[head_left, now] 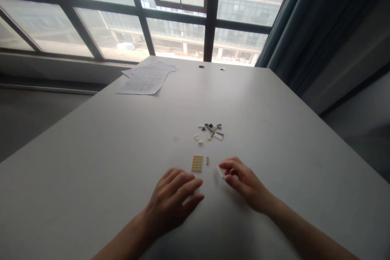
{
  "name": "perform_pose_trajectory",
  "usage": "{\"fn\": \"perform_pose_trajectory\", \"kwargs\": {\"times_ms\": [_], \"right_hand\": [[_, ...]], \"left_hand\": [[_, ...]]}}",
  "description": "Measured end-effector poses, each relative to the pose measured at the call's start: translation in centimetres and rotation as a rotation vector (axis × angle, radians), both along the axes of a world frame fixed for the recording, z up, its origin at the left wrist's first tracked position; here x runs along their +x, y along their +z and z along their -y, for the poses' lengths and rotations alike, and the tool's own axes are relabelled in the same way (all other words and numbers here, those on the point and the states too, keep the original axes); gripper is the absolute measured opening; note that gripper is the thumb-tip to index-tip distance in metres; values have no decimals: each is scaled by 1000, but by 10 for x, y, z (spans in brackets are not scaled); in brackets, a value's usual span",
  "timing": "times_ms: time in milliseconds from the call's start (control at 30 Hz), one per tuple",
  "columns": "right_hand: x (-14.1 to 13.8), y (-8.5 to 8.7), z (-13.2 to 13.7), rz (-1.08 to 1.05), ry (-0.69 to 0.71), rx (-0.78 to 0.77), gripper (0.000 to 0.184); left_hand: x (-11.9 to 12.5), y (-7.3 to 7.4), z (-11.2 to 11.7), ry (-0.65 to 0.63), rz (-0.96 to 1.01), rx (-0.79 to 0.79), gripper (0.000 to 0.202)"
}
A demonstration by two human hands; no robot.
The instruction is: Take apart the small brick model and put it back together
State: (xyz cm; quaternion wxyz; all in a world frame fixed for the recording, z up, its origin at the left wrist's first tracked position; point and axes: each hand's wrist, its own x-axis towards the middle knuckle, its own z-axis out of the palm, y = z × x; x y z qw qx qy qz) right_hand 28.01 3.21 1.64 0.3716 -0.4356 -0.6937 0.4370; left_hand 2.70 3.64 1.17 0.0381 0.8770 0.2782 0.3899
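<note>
a broad, smooth white table (243, 97) fills most of the view, with a dark-framed window of many panes (138, 11) beyond its far edge and a long blue-grey fabric curtain (317, 20) hanging at the right. thin white printed paper sheets (143, 81) lie overlapping near the table's far left corner.

the left hand (175, 195) is held low over the near part of the table, its fingers loosely bent and the thumb apart from the forefinger, with nothing seen between them. the right hand (242, 180) pinches a slim white plastic piece (220, 172) between thumb and fingers, the piece sticking out toward the left hand.

farther out is a loose scatter of small white, grey, black and tan plastic pieces (209, 128). nearer, just beyond the left fingertips, a flat tan studded rectangular plate (197, 163) lies on the table, with a narrow tan studded strip (207, 161) just beside it, not touching.

the step in hand seems to be handling that one white piece, apart from the plate. the next move, i judge, calls for a light, steady pinch and careful turning, with the free left hand ready to support.
</note>
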Motion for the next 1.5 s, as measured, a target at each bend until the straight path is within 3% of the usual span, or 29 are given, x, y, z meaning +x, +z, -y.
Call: {"fn": "perform_pose_trajectory", "kwargs": {"times_ms": [133, 367, 567, 733, 900, 1167, 1500], "right_hand": [[-22, 7, 23, -141, 213, -138, 30], [-35, 4, 24, -243, 191, -243, 24], [-35, -4, 25, -150, 71, -142, 15], [-37, -7, 29, -103, -36, 40, 6], [-40, -14, 32, -23, -145, 181, 17], [-42, -15, 35, 68, -155, 325, 37], [-41, -16, 33, 85, -133, 313, 31]], "left_hand": [[9, 3, 16, -151, -46, 149, 29], [6, -8, 13, -90, -18, 63, 30], [8, -9, 11, -65, 43, 29, 29], [11, -11, 6, -52, 176, -131, 28], [16, -12, 7, -63, 267, -212, 17], [19, -12, 8, -128, 310, -299, 18], [20, -16, 11, -179, 285, -311, 18]]}}
